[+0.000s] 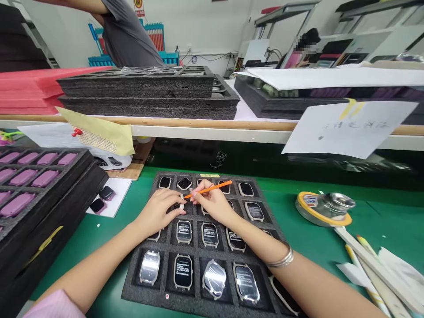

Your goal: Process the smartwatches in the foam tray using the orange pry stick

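Observation:
A black foam tray (132, 278) with several smartwatch bodies lies on the green mat in front of me. My left hand (159, 212) rests on the tray's second row, fingers curled around a small watch body (182, 206) with a pale edge. My right hand (213, 204) pinches a thin orange stick (212, 188), its tip pointing left toward the watch body at my left fingers. A silver bangle (283, 259) sits on my right wrist. Some watches in the tray have lit screens with text, others show shiny film.
Stacked black foam trays with purple watch parts (29, 176) stand at left. Two loose watches (102, 198) lie on white paper. A tape roll with a metal dispenser cup (326, 207) and sticks lie at right. A shelf above holds foam trays (142, 88); another person stands behind.

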Available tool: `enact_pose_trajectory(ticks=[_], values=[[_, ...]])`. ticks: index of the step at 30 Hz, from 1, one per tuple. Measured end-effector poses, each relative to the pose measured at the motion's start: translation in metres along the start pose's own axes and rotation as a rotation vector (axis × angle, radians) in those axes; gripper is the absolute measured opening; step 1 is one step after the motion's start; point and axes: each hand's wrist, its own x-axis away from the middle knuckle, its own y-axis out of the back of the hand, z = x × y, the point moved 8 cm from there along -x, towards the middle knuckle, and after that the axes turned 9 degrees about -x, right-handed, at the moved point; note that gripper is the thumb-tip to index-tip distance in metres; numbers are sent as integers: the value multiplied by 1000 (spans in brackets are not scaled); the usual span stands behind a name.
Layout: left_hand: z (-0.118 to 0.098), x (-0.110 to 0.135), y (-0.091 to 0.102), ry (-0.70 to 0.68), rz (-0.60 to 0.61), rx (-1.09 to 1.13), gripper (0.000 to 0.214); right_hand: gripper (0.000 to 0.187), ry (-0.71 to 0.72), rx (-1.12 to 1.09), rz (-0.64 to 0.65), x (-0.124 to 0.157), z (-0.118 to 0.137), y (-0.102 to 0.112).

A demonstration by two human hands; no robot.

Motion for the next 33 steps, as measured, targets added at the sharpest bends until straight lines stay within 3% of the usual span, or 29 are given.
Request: enact_pose_trajectory(ticks=[7, 18, 22, 25, 28, 33], values=[[4, 2, 0, 85, -13, 35, 39, 40, 10, 54, 37, 1, 1, -2], [6, -1, -2, 61, 14, 36, 44, 28, 65, 139, 50, 4, 17, -5], [-3, -7, 2, 33, 41, -7, 50, 32, 64, 96, -32, 4, 31, 21], [-22, -20, -2, -36, 77, -27, 50, 36, 77, 79, -141, 12, 36, 51], [-46, -38, -17, -144, 127, -27, 34, 40, 83, 84, -223, 22, 31, 72], [-63, -60, -42, -208, 130, -84, 39, 38, 93, 82, -272, 28, 16, 85]])
